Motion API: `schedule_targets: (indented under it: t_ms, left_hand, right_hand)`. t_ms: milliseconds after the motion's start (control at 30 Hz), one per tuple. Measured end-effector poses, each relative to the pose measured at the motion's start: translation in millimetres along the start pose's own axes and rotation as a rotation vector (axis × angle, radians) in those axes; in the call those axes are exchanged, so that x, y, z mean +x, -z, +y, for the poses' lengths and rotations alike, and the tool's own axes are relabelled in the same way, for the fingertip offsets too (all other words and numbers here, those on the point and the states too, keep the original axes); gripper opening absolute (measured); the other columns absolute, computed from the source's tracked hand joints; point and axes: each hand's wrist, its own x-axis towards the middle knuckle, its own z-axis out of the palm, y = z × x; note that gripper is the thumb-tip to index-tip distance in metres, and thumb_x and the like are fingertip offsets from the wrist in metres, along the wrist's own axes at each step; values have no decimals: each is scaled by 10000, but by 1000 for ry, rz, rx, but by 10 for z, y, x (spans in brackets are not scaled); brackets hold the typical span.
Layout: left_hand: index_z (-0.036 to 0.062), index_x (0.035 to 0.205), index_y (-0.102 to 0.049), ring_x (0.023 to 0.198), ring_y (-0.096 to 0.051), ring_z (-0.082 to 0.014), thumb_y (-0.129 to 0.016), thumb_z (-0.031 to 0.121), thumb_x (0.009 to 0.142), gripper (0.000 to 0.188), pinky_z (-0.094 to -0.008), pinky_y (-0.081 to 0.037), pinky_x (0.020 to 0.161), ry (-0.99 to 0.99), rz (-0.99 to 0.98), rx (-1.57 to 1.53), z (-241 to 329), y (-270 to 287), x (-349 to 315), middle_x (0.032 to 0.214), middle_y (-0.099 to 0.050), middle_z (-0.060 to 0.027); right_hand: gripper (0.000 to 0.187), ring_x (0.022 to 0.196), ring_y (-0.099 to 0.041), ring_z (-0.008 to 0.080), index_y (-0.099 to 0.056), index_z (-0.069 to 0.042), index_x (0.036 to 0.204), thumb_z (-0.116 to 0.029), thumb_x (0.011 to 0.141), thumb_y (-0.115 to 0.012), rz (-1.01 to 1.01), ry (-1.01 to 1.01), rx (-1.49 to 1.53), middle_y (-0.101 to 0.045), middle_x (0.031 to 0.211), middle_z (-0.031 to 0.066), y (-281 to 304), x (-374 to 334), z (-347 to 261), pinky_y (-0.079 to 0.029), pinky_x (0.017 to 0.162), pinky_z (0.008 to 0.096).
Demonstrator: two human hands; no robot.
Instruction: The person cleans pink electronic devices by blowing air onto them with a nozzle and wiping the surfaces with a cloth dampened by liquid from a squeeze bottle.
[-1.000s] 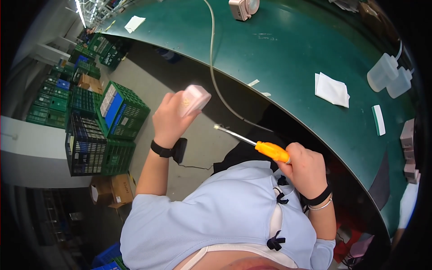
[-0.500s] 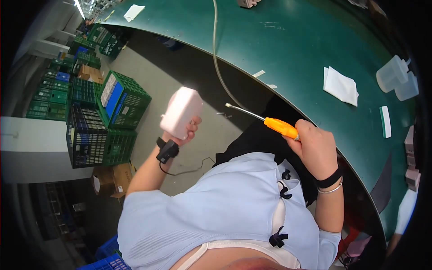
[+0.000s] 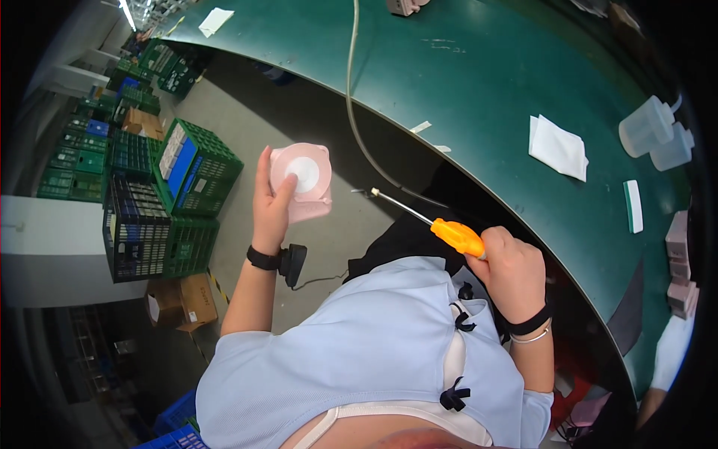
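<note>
My left hand (image 3: 268, 213) holds up a pale pink plastic device (image 3: 317, 165) with a rounded square body. Its round face with a white centre disc is turned up towards me, and my thumb lies across it. In my right hand (image 3: 516, 273) is an orange-handled screwdriver (image 3: 458, 238), gripped at the back of the handle. The thin metal shaft points left and ends in a small pale tip, apart from the pink device.
A green workbench (image 3: 479, 97) curves along the right, bearing a folded white cloth (image 3: 558, 148), translucent cups (image 3: 648, 126) and pink parts (image 3: 677, 247). A hose (image 3: 350, 90) hangs over its edge. Green crates (image 3: 206, 168) and a cardboard box (image 3: 196, 299) stand left.
My left hand has turned the pink device over, so its round face and white disc now show. My right hand has shifted slightly left and down with the screwdriver.
</note>
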Motion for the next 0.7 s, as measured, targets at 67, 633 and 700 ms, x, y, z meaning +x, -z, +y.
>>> schedule_targets:
  t_ms: [67, 633, 700]
  left_hand:
    - [66, 1484, -359, 1124, -597, -264, -537, 335, 1002, 580, -379, -478, 1010, 174, -75, -265, 99, -114, 3, 1357, -500, -162]
    - [71, 1335, -492, 836, -597, -209, -554, 423, 950, 525, -374, -541, 835, 873, -1007, -1295, -160, -1289, 231, 1069, -556, -87]
    - [59, 1334, -493, 864, -617, -218, -540, 403, 958, 512, -373, -542, 850, 846, -1072, -1243, -103, -1433, 235, 1090, -575, -94]
  right_hand:
    - [265, 638, -629, 288, -584, -43, 859, -195, 746, -769, -14, 89, 162, -643, 842, 105, 12, -145, 133, -496, 549, 373]
    - [329, 753, -547, 91, -598, 8, 1217, -258, 1028, -562, 1693, -769, 542, -667, 1053, 73, 177, -2136, 997, -425, 672, 209]
    - [363, 778, -571, 95, -601, -4, 1230, -300, 1020, -579, 1666, -849, 650, -672, 1046, 66, -46, -2268, 1246, -445, 704, 219]
